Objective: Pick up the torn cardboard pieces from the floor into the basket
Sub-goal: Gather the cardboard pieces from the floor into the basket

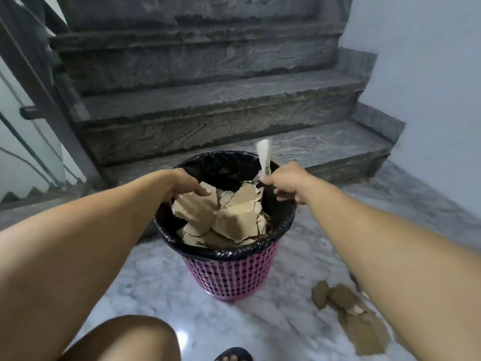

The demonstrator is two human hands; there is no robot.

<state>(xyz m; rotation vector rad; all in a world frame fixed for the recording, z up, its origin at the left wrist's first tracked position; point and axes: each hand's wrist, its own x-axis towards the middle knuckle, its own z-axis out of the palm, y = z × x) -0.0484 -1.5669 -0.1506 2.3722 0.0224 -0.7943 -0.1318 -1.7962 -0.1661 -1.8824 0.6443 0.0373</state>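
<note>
A pink basket [229, 277] with a black bag [278, 220] in it is standing on the white marble floor [145, 272], near the bottom of some grey stairs [208, 105]. It is holding a big pile of torn cardboard pieces [229, 217].

The left hand [182, 186] is reaching over the left rim. Its fingers are lying close together, and they are pressing down on the top piece in the pile.

The right hand [283, 185] is hovering over the right rim. Its fingers are curling in and pinching a thin white strip [264, 157], which is sticking up above the basket.

More brown cardboard scraps [348, 311] are lying on the floor to the right of the basket, well apart from both hands and partly hiding under the right arm.
</note>
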